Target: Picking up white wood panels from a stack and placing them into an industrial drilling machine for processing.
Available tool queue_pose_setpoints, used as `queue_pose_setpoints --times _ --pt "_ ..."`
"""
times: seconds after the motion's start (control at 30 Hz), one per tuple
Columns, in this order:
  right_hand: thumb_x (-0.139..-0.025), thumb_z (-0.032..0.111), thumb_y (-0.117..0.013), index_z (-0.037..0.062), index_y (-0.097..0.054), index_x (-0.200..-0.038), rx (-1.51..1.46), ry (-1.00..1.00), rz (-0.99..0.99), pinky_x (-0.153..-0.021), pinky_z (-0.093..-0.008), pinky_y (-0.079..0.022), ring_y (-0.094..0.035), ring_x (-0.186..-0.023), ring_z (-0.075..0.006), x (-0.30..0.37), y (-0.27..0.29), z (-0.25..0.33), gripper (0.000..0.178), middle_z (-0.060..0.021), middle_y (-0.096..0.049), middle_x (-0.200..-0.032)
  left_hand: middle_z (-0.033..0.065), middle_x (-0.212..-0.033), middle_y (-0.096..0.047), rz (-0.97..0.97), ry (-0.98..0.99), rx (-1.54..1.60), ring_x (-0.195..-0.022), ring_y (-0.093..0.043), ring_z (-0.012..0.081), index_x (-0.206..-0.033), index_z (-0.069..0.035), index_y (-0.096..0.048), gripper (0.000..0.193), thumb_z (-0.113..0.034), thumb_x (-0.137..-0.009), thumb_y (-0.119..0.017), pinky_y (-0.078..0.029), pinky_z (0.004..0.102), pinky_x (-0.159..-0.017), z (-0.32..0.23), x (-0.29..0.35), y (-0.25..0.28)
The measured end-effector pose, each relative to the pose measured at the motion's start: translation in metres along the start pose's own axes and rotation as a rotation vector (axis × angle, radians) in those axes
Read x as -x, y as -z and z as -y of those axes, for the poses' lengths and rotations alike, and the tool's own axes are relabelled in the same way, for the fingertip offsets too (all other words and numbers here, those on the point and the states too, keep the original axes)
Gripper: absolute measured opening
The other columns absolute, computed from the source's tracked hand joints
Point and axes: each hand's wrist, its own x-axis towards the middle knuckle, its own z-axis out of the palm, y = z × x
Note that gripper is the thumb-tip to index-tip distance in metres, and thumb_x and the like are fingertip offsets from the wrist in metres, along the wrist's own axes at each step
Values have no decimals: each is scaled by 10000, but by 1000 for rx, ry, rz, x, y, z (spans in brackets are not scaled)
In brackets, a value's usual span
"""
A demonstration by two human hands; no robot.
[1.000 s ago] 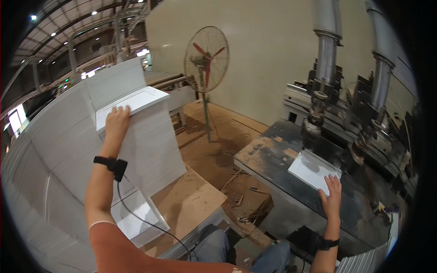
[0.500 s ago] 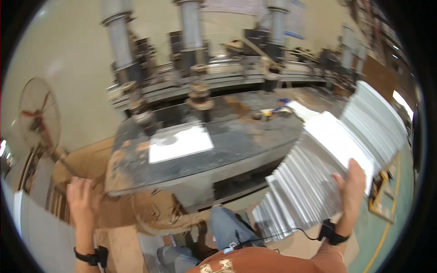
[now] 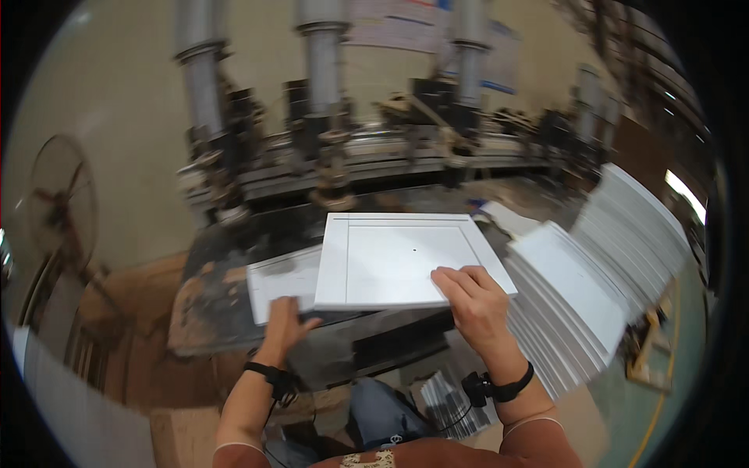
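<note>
My right hand (image 3: pixel 476 308) grips the near right edge of a white framed panel (image 3: pixel 382 265), which has a small dark dot near its middle. This panel is held up over the dark machine table and covers part of a second white panel (image 3: pixel 269 273) lying flat there. At that lower panel's near edge is my left hand (image 3: pixel 286 324), its thumb spread away from the fingers. The left hand is slightly blurred, and it appears to touch the lower panel without gripping it.
Stacked white panels (image 3: pixel 573 285) lean in a slanting row at the right. Vertical cylinders with clamping heads (image 3: pixel 334 168) stand over the far side of the dark table (image 3: pixel 211 300). A fan (image 3: pixel 58 203) is at far left. A wooden frame (image 3: pixel 651 363) lies on the floor at right.
My right hand has brought a white panel from the stack at right to above the table. My left hand has moved right and forward, to the lower panel's edge.
</note>
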Motion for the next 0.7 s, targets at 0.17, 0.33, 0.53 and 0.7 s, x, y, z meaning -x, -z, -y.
queue_pose_setpoints --times 0.17,0.33,0.53,0.7 --pt "-725 29 -603 96 -644 -956 -359 51 136 -761 -381 -518 -637 -929 -258 -19 -131 23 244 -75 -670 -965 97 -921 -539 166 -175 -396 -839 -519 260 -930 -65 -550 236 -196 -745 -614 -467 357 -747 -29 81 80" --pt "-788 187 -628 76 -628 -1048 -418 158 249 -887 -444 -483 -611 -1021 -283 -5 -255 46 282 -94 -651 -1081 24 -860 -534 177 -294 -513 -809 -546 182 -1005 -117 -548 284 -142 -723 -574 -482 267 -699 -51 139 207" --pt "-828 426 -606 29 -558 -1208 -313 -17 502 -1030 -466 -343 -445 -1246 -341 5 -352 61 552 -148 -523 -1310 17 -1022 -609 174 -320 -985 -743 -558 173 -1041 -146 -575 300 -131 -744 -608 -496 263 -650 -104 164 350" --pt "-773 308 -671 13 -585 -1141 -508 136 418 -969 -439 -402 -517 -1149 -364 -2 -376 70 479 -169 -592 -1197 38 -1037 -639 56 11 -1415 -763 -562 177 -1024 -122 -612 285 -138 -742 -648 -497 257 -623 -115 187 448"
